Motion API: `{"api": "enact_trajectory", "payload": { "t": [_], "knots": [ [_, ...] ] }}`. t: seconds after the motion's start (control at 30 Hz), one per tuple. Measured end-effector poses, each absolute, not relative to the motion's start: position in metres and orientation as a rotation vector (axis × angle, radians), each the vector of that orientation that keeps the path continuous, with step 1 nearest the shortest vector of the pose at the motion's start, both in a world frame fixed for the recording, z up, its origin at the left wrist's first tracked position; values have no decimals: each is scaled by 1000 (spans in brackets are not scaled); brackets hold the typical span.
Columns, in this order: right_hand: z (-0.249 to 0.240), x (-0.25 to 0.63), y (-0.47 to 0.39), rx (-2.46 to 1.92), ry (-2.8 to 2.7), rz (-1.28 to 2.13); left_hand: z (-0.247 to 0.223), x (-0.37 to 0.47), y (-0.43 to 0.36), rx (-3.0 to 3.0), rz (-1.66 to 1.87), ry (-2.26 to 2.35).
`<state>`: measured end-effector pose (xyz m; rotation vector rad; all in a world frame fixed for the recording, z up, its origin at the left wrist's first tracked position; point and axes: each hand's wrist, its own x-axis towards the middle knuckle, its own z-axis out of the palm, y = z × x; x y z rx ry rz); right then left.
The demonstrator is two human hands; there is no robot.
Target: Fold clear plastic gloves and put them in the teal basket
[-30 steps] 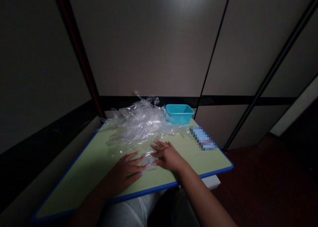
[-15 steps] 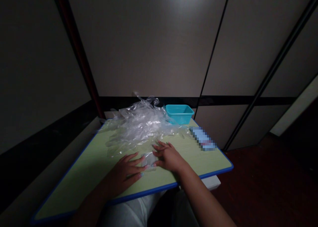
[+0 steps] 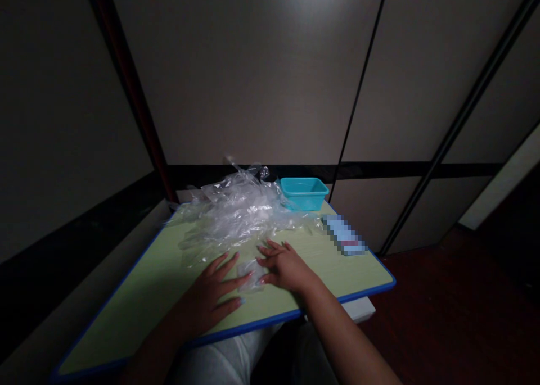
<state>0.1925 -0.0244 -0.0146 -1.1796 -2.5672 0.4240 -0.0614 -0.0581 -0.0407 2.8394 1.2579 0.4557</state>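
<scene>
A small folded piece of clear plastic (image 3: 248,269) lies flat on the light green table (image 3: 329,272) between my hands. My left hand (image 3: 213,292) is spread over the table, with one fingertip on the plastic's surface. At the plastic's right edge rests my right hand (image 3: 284,266), palm down with its fingers apart. Just beyond both hands is a large loose heap of crinkled clear plastic (image 3: 248,205).
A turquoise basket (image 3: 304,195) stands at the back of the table, touching the heap's right side. A blurred-out light blue item (image 3: 343,235) lies at the right. Cabinet panels (image 3: 253,81) rise behind the blue-edged table.
My left hand's fingers have spread wider, and its upper fingers have lifted away from the small plastic piece. My right hand has barely moved.
</scene>
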Motion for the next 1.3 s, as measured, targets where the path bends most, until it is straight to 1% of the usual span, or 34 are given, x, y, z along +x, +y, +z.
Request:
{"api": "enact_trajectory", "payload": {
  "t": [0.33, 0.57, 0.8, 1.3],
  "knots": [
    [-16, 191, -24, -1116, -2581, 496, -40, -62, -57, 2856, 512, 1222],
    [-18, 192, -23, -1095, -2585, 488, -41, -62, -58, 2877, 475, 1280],
    [-18, 191, -23, -1107, -2590, 496, -47, -64, -55, 2887, 543, 1281],
    [-17, 192, -25, -1099, -2573, 508, -48, -63, -56, 2872, 507, 1341]
  ]
}}
